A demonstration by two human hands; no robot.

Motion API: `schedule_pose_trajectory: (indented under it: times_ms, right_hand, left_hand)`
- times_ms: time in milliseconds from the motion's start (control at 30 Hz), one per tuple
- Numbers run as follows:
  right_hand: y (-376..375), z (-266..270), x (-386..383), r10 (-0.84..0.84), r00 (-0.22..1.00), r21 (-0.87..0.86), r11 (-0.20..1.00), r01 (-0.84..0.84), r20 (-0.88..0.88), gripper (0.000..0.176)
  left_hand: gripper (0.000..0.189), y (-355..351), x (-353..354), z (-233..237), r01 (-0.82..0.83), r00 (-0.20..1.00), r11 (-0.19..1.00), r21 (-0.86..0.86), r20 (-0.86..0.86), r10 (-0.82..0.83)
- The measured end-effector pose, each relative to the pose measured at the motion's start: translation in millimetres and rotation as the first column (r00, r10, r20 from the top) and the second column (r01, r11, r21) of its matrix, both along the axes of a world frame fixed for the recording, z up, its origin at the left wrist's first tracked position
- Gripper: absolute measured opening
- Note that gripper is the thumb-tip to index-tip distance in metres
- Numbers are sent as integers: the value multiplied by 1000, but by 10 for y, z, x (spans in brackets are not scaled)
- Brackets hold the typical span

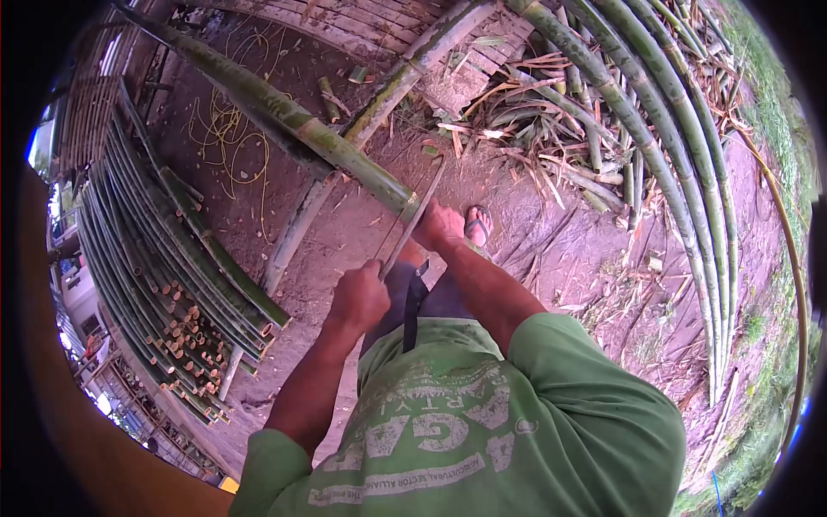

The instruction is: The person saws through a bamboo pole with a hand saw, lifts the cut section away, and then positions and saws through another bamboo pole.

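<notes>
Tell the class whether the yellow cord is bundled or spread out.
Spread out: the yellow cord lies in loose, tangled loops across the ground.

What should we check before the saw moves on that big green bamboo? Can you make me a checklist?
1. Saw held: ok. The left hand is closed around its near end.
2. Saw placed: ok. It crosses the bamboo pole close to the pole's near end.
3. Right hand well clear of the saw: not ok. It is right beside it.
4. Pole propped up: looks ok. It lies over crossed support poles.
5. Toes covered: not ok. The foot wears an open sandal.
6. Cut depth: cannot tell. The view from above doesn't show it.
</notes>
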State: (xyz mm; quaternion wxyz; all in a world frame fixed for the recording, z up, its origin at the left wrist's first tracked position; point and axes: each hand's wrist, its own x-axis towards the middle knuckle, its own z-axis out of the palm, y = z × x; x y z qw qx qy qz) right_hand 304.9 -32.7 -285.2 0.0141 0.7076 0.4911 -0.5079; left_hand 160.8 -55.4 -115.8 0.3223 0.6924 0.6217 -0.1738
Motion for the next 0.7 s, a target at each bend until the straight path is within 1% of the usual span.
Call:
schedule_pose_trajectory:
  times_ms: [33,67,133,167,200,233,267,367,433,467,533,567,600,633,700]
  right_hand:
    - [42,47,43,2,1000,-17,1000,-3,-20,46]
    - [-4,112,38,11,999,-40,999,-13,-45,46]
    - [-44,67,-12,31,999,-26,999,-32,-8,45]
    - [15,35,5,34,999,-12,999,-34,6,45]
    - [-22,29,-2,38,999,-22,999,-38,11,44]
    - [-22,104,-4,24,1000,-26,999,-24,0,43]
    - [-18,92,-7,-1,999,-49,999,-1,-40,43]
    - [-43,91,-9,30,999,1,1000,-30,14,45]
    - [-57,44,-36,43,997,18,999,-44,66,46]
    - [21,63,24,28,998,18,999,-29,62,48]
    - [9,252,17,25,1000,-14,1000,-25,15,51]
    - [4,166,-9,54,999,-44,998,-54,-4,53]
    - [-6,203,0,120,993,-9,993,-120,0,54]
    - [-23,166,-13,111,994,22,994,-111,9,52]
    - [-137,-14,1,102,994,16,995,-103,32,48]
  left_hand:
    - [24,102,89,-182,6,1000,1000,10,-5,-6]
    - [24,-11,36,-168,19,1000,1000,6,13,-19]
    - [22,15,10,-135,54,996,997,50,62,-57]
    - [21,-49,-39,43,25,996,998,52,85,-29]
    - [20,-238,-115,365,-3,995,1000,30,102,0]
    - [20,-425,-215,660,-4,999,1000,-16,46,4]
    - [21,-487,-285,807,3,1000,999,-42,-1,-3]
    - [21,-502,-381,628,-9,1000,999,-33,14,10]
    - [20,-128,-238,42,68,998,998,-3,-1,-68]
    - [20,50,-83,-68,54,998,998,24,35,-55]
    - [20,72,37,-3,1,997,999,44,72,-5]
    - [21,-26,-21,46,4,999,1000,28,48,-6]
    - [22,-87,-74,18,27,999,999,34,38,-28]
    - [23,-164,-105,51,52,998,999,6,22,-52]
    - [21,-228,-115,205,93,995,995,-24,33,-92]
